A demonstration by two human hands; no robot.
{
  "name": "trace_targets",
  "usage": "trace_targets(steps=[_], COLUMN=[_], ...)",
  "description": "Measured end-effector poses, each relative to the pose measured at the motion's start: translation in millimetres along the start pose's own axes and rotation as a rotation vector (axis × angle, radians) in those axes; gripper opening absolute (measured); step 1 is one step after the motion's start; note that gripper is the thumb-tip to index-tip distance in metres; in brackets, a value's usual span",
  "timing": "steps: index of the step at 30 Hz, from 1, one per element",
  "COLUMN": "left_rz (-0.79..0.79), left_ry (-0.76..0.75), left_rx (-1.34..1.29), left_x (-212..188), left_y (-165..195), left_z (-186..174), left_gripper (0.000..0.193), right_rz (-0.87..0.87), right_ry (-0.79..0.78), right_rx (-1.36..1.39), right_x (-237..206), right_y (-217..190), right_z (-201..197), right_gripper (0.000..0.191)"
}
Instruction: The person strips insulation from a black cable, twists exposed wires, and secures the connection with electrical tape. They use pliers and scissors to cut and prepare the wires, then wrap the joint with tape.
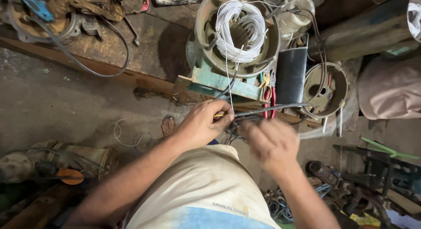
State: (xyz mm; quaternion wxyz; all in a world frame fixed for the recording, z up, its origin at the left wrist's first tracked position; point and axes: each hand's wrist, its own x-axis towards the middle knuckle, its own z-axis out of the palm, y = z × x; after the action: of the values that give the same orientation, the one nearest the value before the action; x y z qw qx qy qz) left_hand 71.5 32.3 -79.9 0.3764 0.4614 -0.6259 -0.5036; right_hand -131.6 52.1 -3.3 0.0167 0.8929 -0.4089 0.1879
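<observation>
My left hand [204, 122] is closed around dark wires [267, 109] and a thin yellowish piece at its fingertips, just below a round motor housing [202, 40]. A coil of white wire [239, 29] lies inside that housing, and one white strand [228, 80] runs down to my left hand. My right hand [272, 141] is blurred, right beside the left one at the same wire bundle; its grip cannot be made out. A dark cable leads from the hands to the right toward an open round end cover [325, 91].
Red-handled pliers [270, 99] and a black flat sheet [291, 75] lie by the housing on a worn wooden bench [144, 49]. A sandalled foot [168, 125] and loose wire lie on the concrete floor. Metal parts and tools crowd the lower right and left edges.
</observation>
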Motion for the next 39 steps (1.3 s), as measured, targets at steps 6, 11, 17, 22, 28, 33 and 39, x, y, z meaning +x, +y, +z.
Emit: trace_targets(steps=[6, 11, 17, 22, 28, 33, 39], left_rz=[0.002, 0.027, -0.034, -0.073, -0.045, -0.09, -0.021], left_ry=[-0.025, 0.002, -0.02, -0.086, -0.041, -0.084, -0.102], left_rx=[0.032, -0.038, -0.01, -0.004, 0.013, 0.042, 0.005], left_x=[0.9, -0.2, 3.0, 5.6, 3.6, 7.3, 3.0], left_y=[2.5, 1.9, 8.8, 20.9, 22.1, 21.4, 27.1], left_z=[-1.1, -0.4, 0.1, -1.8, -1.9, -0.9, -1.7], left_gripper=[0.02, 0.02, 0.022, 0.023, 0.021, 0.022, 0.02], right_rz=[0.259, 0.453, 0.184, 0.264, 0.398, 0.237, 0.392], right_ry=[-0.289, -0.549, -0.124, -0.103, -0.317, 0.069, -0.277], right_rx=[0.066, 0.523, 0.233, 0.089, 0.684, 0.14, 0.277], right_x=[42.8, 7.9, -9.4, 14.5, -27.4, -15.2, 5.5], right_y=[32.2, 2.9, 5.8, 37.0, -2.4, 4.8, 31.1], right_z=[27.8, 13.9, 0.9, 30.2, 16.5, 2.2, 33.7], right_gripper=[0.007, 0.015, 0.01, 0.011, 0.012, 0.011, 0.012])
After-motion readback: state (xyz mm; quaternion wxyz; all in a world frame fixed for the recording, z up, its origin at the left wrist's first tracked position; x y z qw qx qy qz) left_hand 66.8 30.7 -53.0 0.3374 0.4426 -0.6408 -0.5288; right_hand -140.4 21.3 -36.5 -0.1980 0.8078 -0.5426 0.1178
